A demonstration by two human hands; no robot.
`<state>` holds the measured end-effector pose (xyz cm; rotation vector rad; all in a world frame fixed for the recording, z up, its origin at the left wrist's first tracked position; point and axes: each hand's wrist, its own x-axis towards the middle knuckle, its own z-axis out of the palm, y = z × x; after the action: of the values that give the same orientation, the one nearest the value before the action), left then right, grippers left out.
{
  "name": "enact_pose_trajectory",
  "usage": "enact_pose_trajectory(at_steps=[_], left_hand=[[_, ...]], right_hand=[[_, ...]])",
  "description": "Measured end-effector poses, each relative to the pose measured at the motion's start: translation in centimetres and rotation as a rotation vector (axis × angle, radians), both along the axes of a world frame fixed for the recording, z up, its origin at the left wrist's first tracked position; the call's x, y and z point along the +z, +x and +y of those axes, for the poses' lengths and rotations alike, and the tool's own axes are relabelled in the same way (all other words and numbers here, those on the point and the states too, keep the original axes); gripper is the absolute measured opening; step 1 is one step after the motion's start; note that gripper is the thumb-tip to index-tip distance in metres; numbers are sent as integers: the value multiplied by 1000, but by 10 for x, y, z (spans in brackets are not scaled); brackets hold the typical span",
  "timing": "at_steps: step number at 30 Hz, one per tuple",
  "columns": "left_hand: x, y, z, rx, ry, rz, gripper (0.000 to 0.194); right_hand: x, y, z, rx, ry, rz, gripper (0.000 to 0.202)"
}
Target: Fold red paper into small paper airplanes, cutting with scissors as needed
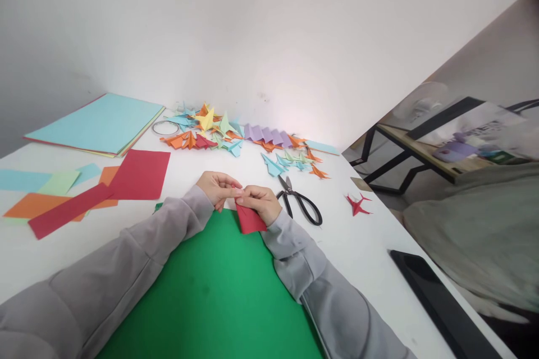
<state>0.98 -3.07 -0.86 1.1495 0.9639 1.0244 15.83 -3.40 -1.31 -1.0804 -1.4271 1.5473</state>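
Note:
A small folded red paper [251, 221] is held over the far edge of a large green sheet [206, 286]. My left hand [219, 189] pinches its upper left part, with the thumb and fingers pressed together. From the right, my right hand [260, 203] grips the same paper, its fingertips touching those of my left hand. The lower part of the red paper hangs below the fingers. Black-handled scissors [301, 199] lie just right of my right hand, blades pointing away.
Stacked coloured sheets [101, 120] lie at the back left, with cut red paper [141, 175] and strips nearer. Folded paper figures [206, 119] line the wall. A red folded figure [358, 205] and a black phone-like object [442, 303] lie right.

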Motion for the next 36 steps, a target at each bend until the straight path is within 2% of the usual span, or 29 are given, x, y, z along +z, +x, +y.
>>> enact_pose_trajectory(at_steps=[6, 12, 19, 22, 28, 32, 36], left_hand=[[4, 0, 2, 73, -63, -114, 28], [-1, 0, 5, 111, -89, -190, 32], [-7, 3, 1, 92, 46, 25, 30], [-4, 2, 1, 84, 11, -9, 32], [-1, -2, 5, -17, -78, -40, 34], [-3, -1, 4, 43, -32, -9, 35], [-4, 4, -1, 116, 28, 76, 34]], right_hand=[[2, -1, -1, 14, -51, 6, 21], [1, 0, 1, -13, -97, 69, 24], [0, 0, 3, -26, -56, 84, 28], [0, -2, 2, -5, -31, 43, 28], [0, -2, 1, 43, -7, 9, 29], [-1, -1, 2, 29, -20, 37, 29], [-8, -1, 6, -48, -57, 151, 33]])
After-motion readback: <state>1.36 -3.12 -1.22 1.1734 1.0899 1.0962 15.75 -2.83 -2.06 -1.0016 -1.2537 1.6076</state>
